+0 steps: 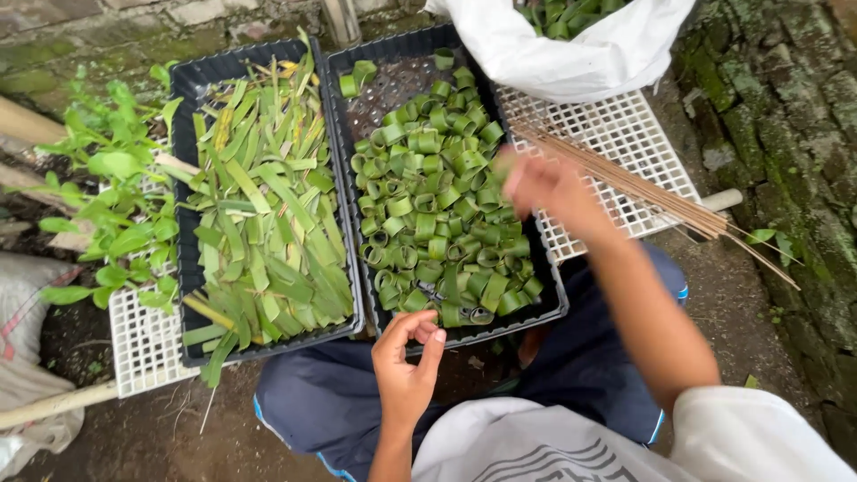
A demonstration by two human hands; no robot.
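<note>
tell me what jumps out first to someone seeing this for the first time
Two black trays sit side by side on white grids: the right tray is heaped with rolled green leaf rings, the left tray with flat leaf strips. The right hand, blurred, hovers by a bundle of thin sticks at the ring tray's right edge. The left hand curls empty at that tray's near rim.

left hand (406,357) low, fingers curled, empty; right hand (546,186) blurred, arm outstretched
</note>
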